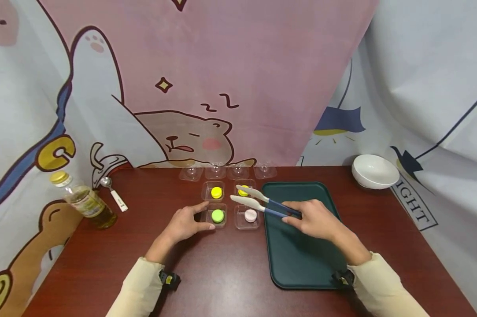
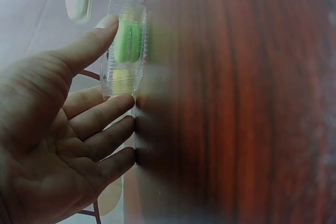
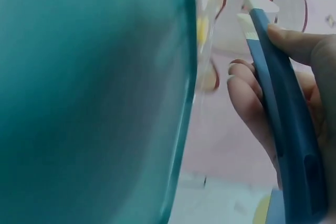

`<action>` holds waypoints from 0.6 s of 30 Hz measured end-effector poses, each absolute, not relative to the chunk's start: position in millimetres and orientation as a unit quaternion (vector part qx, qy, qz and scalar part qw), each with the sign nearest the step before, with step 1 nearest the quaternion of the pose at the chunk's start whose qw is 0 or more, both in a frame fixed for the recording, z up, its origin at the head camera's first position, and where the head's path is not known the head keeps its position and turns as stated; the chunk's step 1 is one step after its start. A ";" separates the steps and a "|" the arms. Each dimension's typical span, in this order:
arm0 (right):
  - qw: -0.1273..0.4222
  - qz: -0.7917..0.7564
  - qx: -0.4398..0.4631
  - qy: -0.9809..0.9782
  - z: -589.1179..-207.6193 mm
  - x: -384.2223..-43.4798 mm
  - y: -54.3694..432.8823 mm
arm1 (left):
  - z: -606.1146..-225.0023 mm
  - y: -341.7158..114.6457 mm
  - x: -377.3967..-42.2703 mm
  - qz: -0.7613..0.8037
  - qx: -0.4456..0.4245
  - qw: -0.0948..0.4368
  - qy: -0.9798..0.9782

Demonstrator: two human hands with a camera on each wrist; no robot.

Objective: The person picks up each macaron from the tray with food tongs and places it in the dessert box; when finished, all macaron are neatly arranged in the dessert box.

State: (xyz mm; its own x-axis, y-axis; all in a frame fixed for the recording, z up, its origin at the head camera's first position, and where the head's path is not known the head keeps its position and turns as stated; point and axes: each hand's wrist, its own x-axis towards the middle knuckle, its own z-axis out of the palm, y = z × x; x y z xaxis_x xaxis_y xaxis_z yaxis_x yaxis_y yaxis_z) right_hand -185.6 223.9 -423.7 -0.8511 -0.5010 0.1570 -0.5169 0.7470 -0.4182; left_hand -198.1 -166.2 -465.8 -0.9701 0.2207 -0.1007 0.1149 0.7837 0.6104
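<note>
My left hand [image 1: 186, 223] holds a small clear plastic box [image 2: 123, 80] between thumb and index finger. The other fingers are spread, their tips near the tabletop. A green macaron [image 1: 217, 215] lies in this box. In my right hand [image 1: 315, 219] is a pair of tongs [image 1: 275, 208] with blue handles and whitish tips. They point left, arms apart, above the right-hand boxes. Between the arms, in the head view, shows part of a yellow macaron [image 1: 243, 191]. A pale pink macaron [image 1: 250, 215] sits in the near right box, another yellow macaron [image 1: 216, 192] in the far left one.
Several clear lids [image 1: 190, 173] stand in a row at the back. A dark green tray [image 1: 297, 268] lies under my right hand. Beyond it stands a white bowl [image 1: 375, 171]. An oil bottle [image 1: 88, 202] and a white-handled scoop [image 1: 114, 194] are at the left.
</note>
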 end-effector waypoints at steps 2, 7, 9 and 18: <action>0.033 0.229 0.249 -0.941 -423.8 -185.7 242.4 | -466.5 -165.1 -198.0 0.320 0.088 0.085 0.940; 0.058 0.217 0.179 -0.958 -422.5 -184.5 285.9 | -466.7 -165.1 -197.1 0.315 0.083 0.085 0.942; 0.064 0.211 0.155 -0.963 -422.6 -183.3 301.4 | -466.7 -165.1 -197.1 0.313 0.085 0.085 0.942; 0.094 0.195 0.077 -0.973 -433.5 -181.9 353.2 | -467.5 -164.0 -198.5 0.311 0.088 0.081 0.943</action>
